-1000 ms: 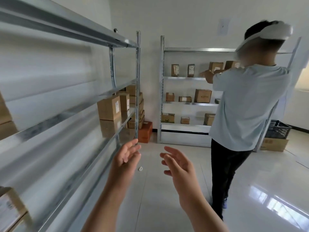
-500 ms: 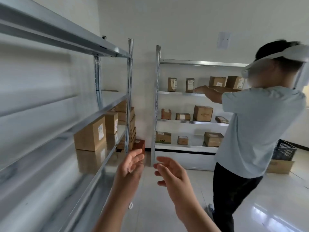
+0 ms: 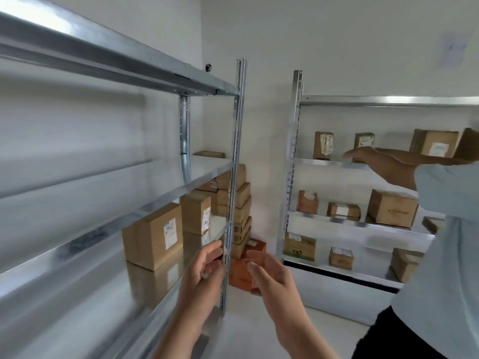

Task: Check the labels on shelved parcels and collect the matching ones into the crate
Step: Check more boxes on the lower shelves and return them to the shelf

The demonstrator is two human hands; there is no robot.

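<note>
Labelled brown parcel [image 3: 153,235] stands on lower shelf [image 3: 108,294] of near-left rack. Second labelled parcel [image 3: 196,212] just behind it, farther along.

Left hand [image 3: 204,268] and right hand [image 3: 270,278] raised, both empty, fingers loosely spread, on either side of rack's upright post [image 3: 234,177].

View now closer to racks than half a second ago. Black crate, seen earlier at far right, out of frame.

Far rack [image 3: 294,151] holds more parcels on three shelves. Other person's arm [image 3: 383,164] reaches to upper shelf.

Orange box [image 3: 241,277] on pale glossy floor [image 3: 259,320] between racks. White walls.

parcel labels [image 3: 170,233] unreadable, near shelf [image 3: 64,255] blurred, bystander [image 3: 445,229] cropped
</note>
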